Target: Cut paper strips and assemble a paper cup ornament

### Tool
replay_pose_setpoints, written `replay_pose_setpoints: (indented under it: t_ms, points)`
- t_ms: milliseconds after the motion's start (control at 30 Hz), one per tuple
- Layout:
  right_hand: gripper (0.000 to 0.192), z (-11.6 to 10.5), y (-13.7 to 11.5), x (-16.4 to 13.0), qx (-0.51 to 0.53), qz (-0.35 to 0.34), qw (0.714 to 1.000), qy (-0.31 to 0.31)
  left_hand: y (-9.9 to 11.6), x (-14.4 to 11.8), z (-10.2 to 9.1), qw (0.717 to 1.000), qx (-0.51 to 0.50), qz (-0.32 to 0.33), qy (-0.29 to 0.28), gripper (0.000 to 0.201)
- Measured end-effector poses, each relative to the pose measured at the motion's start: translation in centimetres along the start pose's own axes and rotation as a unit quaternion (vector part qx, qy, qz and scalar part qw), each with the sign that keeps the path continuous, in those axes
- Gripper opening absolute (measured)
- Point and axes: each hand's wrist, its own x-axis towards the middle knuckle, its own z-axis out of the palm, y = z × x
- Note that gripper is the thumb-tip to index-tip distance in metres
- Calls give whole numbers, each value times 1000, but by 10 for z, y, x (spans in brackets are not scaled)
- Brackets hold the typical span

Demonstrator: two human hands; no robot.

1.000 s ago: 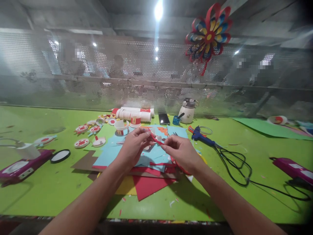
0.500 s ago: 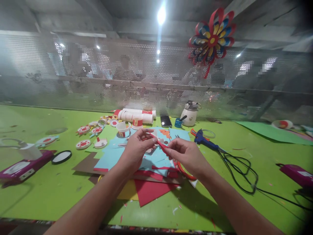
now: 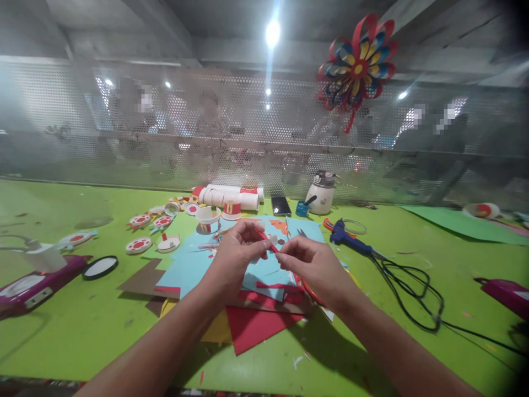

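I pinch a narrow red strip [image 3: 274,249] between both hands, and it hangs just above the paper pile in the middle of the counter [image 3: 392,347]. My left hand [image 3: 232,252] grips its upper end between thumb and fingers; my right hand [image 3: 317,266] has the lower end at its fingertips. A small white bit [image 3: 273,240] shows right by the strip, though I can't tell whether it touches.

Taking the strip as the clock's centre, light blue sheets [image 3: 194,266] spread beneath my hands, and a red sheet [image 3: 261,329] pokes out at six. The blue glue gun [image 3: 350,238] lies at three, its black cable [image 3: 437,318] looping toward four. At nine sit white discs with red spots [image 3: 138,245], with a purple power strip [image 3: 43,286] farther out that way. A cut paper cup [image 3: 208,220] stands at ten, a phone [image 3: 281,206] lies at twelve, and a blue jar [image 3: 302,209] stands at one, near a white bottle [image 3: 321,197].
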Motion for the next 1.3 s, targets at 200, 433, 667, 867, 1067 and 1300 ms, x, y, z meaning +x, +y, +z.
replay_pose_setpoints:
  t_ms: [200, 433, 667, 867, 1067, 1300]
  points:
    - [16, 1, 0, -1, -20, -9, 1000, 14, -1, 1, 1, 1000, -12, -3, 18, 42]
    - [16, 0, 0, 0, 16, 7, 1000, 10, -5, 5, -5, 999, 6, 14, 29, 33]
    - [18, 1, -4, 1, 30, 39, 999, 14, -6, 5, -6, 1000, 2, 17, 16, 31]
    - [19, -2, 1, 4, 37, 22, 999, 17, -9, 6, -5, 1000, -9, 16, 11, 37]
    - [17, -5, -1, 5, 50, 35, 998, 2, -12, 7, -5, 1000, 0, 9, 7, 38]
    - [38, -8, 3, 8, 78, 38, 996, 19, -7, 4, -1, 1000, -5, 11, 23, 34]
